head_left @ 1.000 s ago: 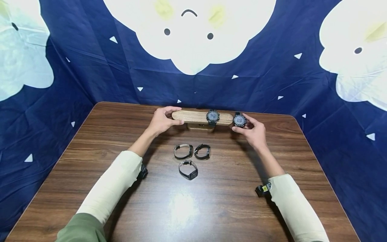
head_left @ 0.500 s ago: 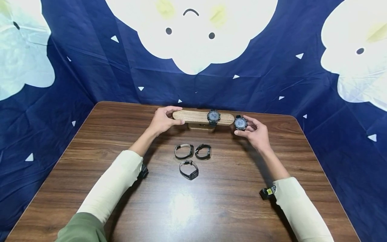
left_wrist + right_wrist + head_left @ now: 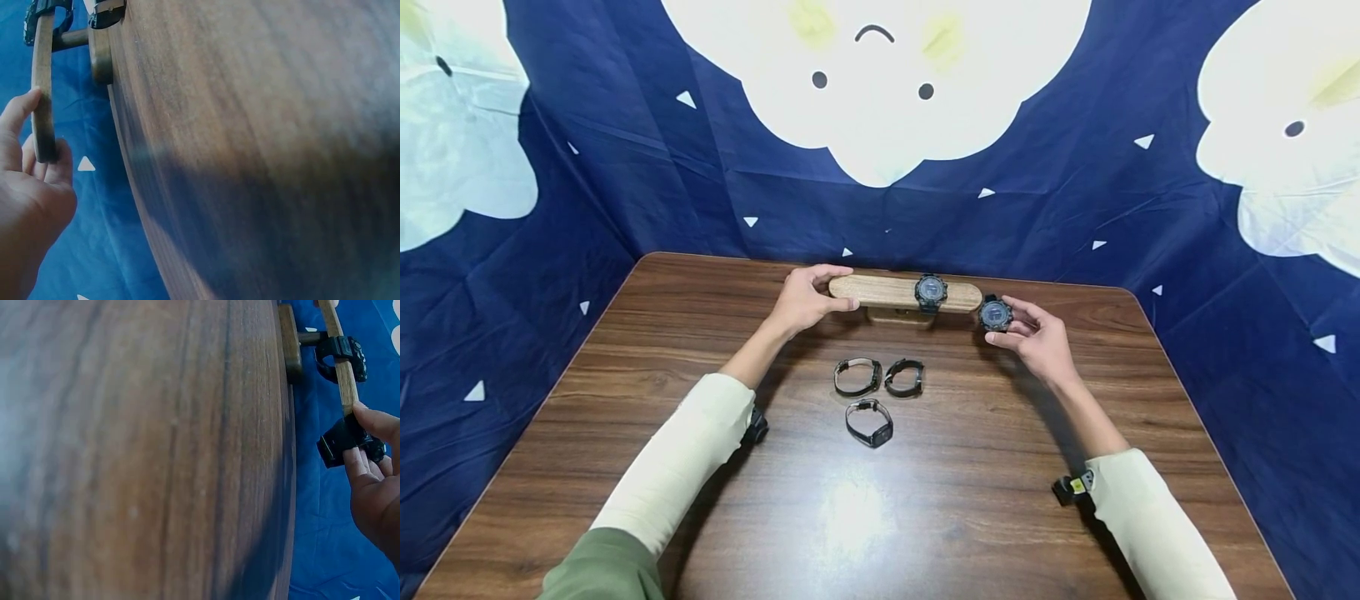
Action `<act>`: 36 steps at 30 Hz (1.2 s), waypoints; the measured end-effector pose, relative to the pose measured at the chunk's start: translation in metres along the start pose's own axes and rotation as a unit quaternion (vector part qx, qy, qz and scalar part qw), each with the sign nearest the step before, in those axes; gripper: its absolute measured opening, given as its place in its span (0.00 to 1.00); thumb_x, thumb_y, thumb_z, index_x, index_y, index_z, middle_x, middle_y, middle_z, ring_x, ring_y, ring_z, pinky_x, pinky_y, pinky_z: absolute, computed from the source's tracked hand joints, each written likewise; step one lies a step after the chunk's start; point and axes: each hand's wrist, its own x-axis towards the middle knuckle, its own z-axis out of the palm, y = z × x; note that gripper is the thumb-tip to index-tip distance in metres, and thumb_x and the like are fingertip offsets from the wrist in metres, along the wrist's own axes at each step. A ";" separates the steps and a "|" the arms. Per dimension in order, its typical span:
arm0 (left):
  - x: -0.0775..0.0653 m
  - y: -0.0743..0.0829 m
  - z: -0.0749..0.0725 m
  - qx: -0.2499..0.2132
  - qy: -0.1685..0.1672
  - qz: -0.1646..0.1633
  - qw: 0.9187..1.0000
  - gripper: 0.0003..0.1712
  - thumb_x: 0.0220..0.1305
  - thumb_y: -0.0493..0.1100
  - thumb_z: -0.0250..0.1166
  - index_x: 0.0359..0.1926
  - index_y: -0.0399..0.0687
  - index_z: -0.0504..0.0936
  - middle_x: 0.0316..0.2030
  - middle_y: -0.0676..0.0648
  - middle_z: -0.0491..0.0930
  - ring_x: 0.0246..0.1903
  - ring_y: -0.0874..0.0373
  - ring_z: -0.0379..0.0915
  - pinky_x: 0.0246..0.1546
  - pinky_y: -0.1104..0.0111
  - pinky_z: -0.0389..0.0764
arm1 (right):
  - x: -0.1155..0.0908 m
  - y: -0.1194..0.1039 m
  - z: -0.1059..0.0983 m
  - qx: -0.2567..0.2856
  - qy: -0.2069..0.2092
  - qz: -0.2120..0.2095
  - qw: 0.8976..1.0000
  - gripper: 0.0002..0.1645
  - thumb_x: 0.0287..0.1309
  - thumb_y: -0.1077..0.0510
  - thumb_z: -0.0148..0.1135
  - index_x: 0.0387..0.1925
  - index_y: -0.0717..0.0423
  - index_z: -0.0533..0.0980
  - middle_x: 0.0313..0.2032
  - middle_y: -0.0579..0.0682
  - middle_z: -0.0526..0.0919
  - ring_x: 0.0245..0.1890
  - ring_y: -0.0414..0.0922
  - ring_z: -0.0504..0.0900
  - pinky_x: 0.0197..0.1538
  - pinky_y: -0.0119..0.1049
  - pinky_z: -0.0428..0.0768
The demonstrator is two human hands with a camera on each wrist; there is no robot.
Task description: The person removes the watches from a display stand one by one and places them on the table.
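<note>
- Step in hand, as judged: seating or freeing (cannot tell which) a chunky black round-faced watch (image 3: 996, 315) on a pale wooden bar-topped stand (image 3: 880, 291).
- Next move: likely calls for its strap squared to the bar, stand steady.
- Left hand (image 3: 802, 300): thumb and fingers partly spread, gripping the nearest bar end.
- Right hand (image 3: 1037, 337): pinching the watch, just beside the opposite end.

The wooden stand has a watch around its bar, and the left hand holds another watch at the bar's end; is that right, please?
Not quite: the wooden stand does have a watch around its bar, but the head view shows the right hand holding the other watch at its end.
</note>
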 end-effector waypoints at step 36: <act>0.001 0.000 -0.001 0.014 -0.004 -0.004 1.000 0.37 0.57 0.37 0.88 0.68 0.39 0.88 0.57 0.33 0.92 0.46 0.63 0.86 0.47 0.79 0.83 | -0.013 -0.001 0.004 -0.061 -0.119 -0.035 0.990 0.38 0.45 0.76 0.87 0.60 0.72 0.82 0.41 0.56 0.89 0.36 0.32 0.86 0.41 0.23 0.87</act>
